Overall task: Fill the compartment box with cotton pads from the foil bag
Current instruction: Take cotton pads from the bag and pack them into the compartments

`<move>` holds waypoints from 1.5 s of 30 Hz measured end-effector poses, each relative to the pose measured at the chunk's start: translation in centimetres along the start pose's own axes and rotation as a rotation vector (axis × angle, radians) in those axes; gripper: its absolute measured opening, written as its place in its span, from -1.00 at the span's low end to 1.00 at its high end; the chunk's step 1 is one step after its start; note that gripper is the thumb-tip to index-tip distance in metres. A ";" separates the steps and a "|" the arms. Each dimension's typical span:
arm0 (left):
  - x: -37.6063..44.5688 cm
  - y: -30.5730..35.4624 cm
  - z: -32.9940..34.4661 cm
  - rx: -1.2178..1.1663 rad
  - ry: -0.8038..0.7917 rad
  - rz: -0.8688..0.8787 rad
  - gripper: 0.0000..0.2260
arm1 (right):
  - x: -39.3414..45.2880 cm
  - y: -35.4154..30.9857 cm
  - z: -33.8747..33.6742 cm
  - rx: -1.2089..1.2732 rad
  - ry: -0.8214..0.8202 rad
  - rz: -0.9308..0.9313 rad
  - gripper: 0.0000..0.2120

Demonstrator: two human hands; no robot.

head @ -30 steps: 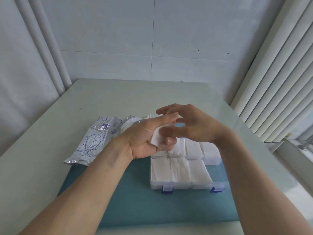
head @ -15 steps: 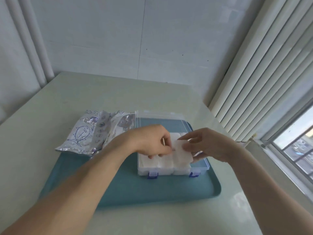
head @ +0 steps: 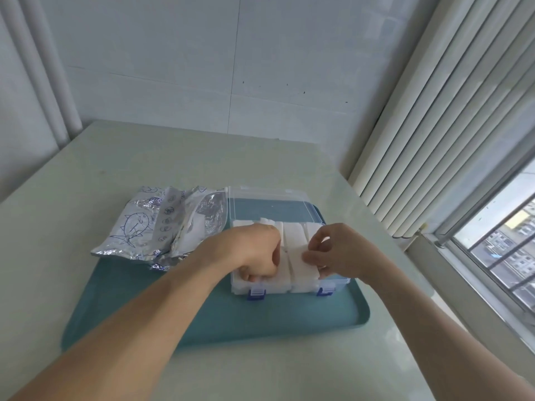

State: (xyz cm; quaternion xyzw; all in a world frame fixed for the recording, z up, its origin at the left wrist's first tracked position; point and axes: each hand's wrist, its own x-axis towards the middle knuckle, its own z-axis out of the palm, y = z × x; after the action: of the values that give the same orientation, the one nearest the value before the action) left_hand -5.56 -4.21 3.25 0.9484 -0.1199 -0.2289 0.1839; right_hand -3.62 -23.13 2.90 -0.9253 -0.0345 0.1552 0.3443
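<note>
tray (head: 202,319) carries box (head: 333,282), lid open behind your hands. visible compartments look packed with pads (head: 292,235); judged nearly done. bag (head: 150,224) lies left of your left hand (head: 254,256), which curls down onto pads. your right hand (head: 338,251) pinches a pad (head: 301,266) over the right side.

Left hand (head: 254,253) covers the compartment box's (head: 333,280) near-left cells (can't see its fingertips); both forearms are cropped.
</note>
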 end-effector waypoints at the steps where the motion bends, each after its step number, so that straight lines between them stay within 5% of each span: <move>1: 0.0 0.0 0.0 -0.002 -0.004 0.001 -0.81 | 0.0 -0.1 0.0 -0.055 0.009 -0.013 -0.85; 7: -0.1 0.1 -0.1 0.007 -0.025 0.002 -0.81 | -0.2 -0.8 0.8 -0.607 0.042 -0.081 -0.80; 14: 0.1 -0.2 -0.3 -0.018 -0.036 0.012 -0.90 | -0.4 -1.8 -2.5 -0.451 -0.109 -0.311 -0.80; 21: -0.7 -0.8 -1.5 -0.139 -0.036 0.073 -0.91 | 1.0 -2.1 -0.6 -0.659 -0.168 -0.359 -0.69; 27: -3.3 -3.6 -5.5 -0.350 0.507 0.110 -0.84 | 0.8 -2.4 -1.9 -0.658 -0.174 -0.338 -0.65; 31: -5.3 -6.3 -7.5 -0.328 0.836 -0.006 -0.78 | 0.4 -4.5 -3.7 -0.466 0.086 -0.428 -0.77; 36: -5.4 -8.8 -7.4 -0.127 0.535 -0.326 -0.30 | 0.9 -9.0 -0.3 -0.226 0.107 -0.586 -0.88; 39: -4.7 -9.6 -6.8 -0.021 0.397 -0.455 -0.18 | 2.6 -11.9 3.4 -0.166 0.038 -0.613 -0.90; 43: -4.0 -12.0 -6.8 -0.076 0.338 -0.427 -0.74 | 5.3 -13.8 8.2 -0.311 -0.065 -0.546 -0.77; 45: -4.0 -13.3 -6.7 -0.105 0.331 -0.426 -0.80 | 6.4 -14.4 9.9 -0.416 -0.107 -0.525 -0.70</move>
State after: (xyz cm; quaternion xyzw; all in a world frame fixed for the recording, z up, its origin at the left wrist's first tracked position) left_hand -3.90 11.00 5.02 0.9659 0.1261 -0.1100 0.1975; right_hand -0.05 -4.91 3.43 -0.9258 -0.3206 0.0991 0.1739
